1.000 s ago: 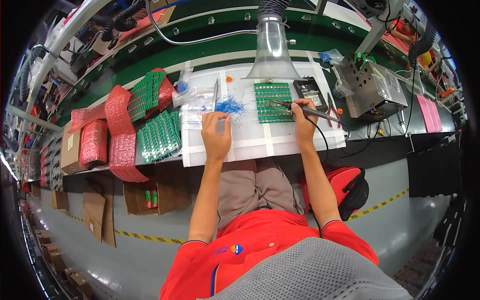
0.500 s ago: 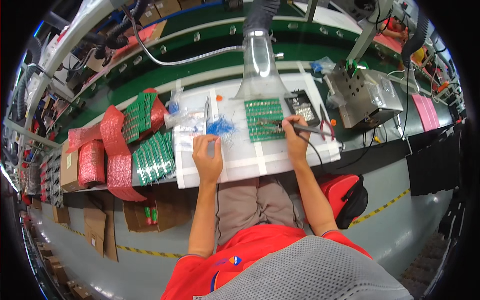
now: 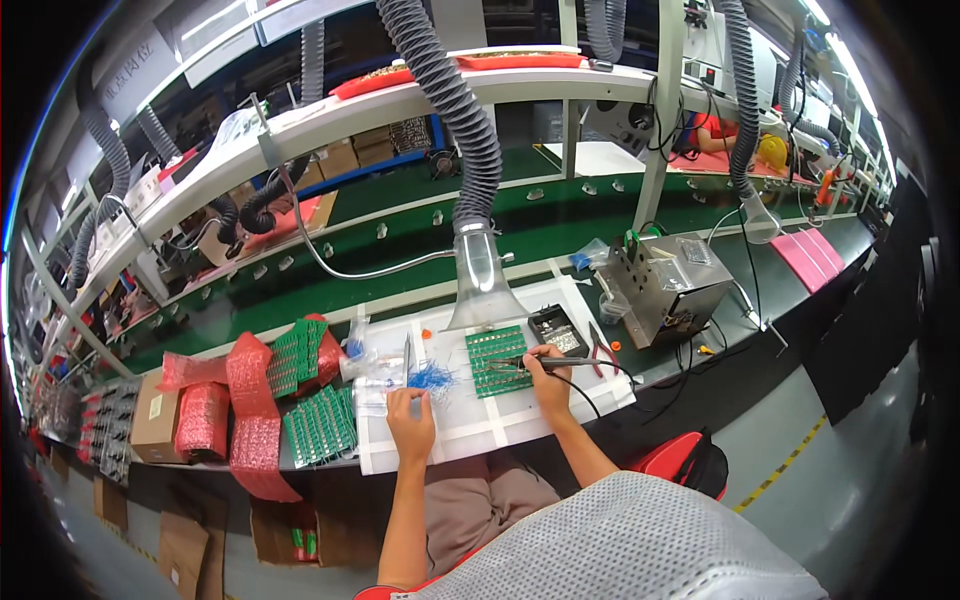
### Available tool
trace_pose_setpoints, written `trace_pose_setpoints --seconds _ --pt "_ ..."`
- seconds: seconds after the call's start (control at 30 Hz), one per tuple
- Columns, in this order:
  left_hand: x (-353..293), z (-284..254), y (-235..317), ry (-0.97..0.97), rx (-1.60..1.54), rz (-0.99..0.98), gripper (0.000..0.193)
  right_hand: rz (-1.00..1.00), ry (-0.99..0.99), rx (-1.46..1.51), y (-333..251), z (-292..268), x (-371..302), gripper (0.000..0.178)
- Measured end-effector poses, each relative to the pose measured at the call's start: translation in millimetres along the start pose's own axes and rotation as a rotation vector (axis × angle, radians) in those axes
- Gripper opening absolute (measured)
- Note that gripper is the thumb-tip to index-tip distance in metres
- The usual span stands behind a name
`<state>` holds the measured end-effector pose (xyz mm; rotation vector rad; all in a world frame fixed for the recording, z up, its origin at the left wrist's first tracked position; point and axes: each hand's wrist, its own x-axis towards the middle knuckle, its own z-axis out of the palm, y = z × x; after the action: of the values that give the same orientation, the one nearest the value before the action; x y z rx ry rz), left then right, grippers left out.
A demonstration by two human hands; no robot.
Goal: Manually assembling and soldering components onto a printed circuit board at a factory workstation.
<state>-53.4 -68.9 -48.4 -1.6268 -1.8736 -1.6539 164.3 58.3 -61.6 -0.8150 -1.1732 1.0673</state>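
Observation:
My left hand (image 3: 411,424) is closed around the lower end of silver tweezers (image 3: 407,358), whose points face away from me. Just right of them lies a loose heap of thin blue wires (image 3: 432,377). A green circuit board panel (image 3: 500,345) rests on the white work mat (image 3: 480,430). My right hand (image 3: 549,384) grips a soldering iron (image 3: 590,362) with a dark handle, its tip over the middle of the panel; the exact contact is too small to tell. Black cable trails from it. Behind the panel, a black tray (image 3: 558,331) holds small metallic parts.
A clear fume hood (image 3: 482,285) on a grey hose hangs just behind the panel. Red-handled pliers (image 3: 598,350) and a metal box (image 3: 668,290) stand right. Left are stacked green boards (image 3: 320,428), red bubble wrap (image 3: 255,415) and a carton (image 3: 155,420).
The head view has tilted up, so the bench sits lower in the picture and more of the shelf shows. Both hands keep nearly the same places over the mat, still holding their tools.

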Motion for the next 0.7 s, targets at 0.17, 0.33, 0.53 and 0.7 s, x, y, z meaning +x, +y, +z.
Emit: trace_pose_setpoints --seconds 0.17,0.33,0.53,0.7 --pt "2 3 -1 0.004 0.006 0.014 0.005 -0.015 0.007 -0.006 4 0 3 0.008" --pt "3 3 -3 -0.003 0.017 0.020 0.005 0.025 0.018 0.047 -8 4 3 0.008" --pt "-2 -1 0 -0.030 0.012 -0.030 0.006 0.041 -0.009 0.040 -11 3 -2 0.008" --pt "-4 -1 4 -0.041 -0.003 -0.064 0.006 0.064 -0.008 0.054 -10 1 -5 0.007"
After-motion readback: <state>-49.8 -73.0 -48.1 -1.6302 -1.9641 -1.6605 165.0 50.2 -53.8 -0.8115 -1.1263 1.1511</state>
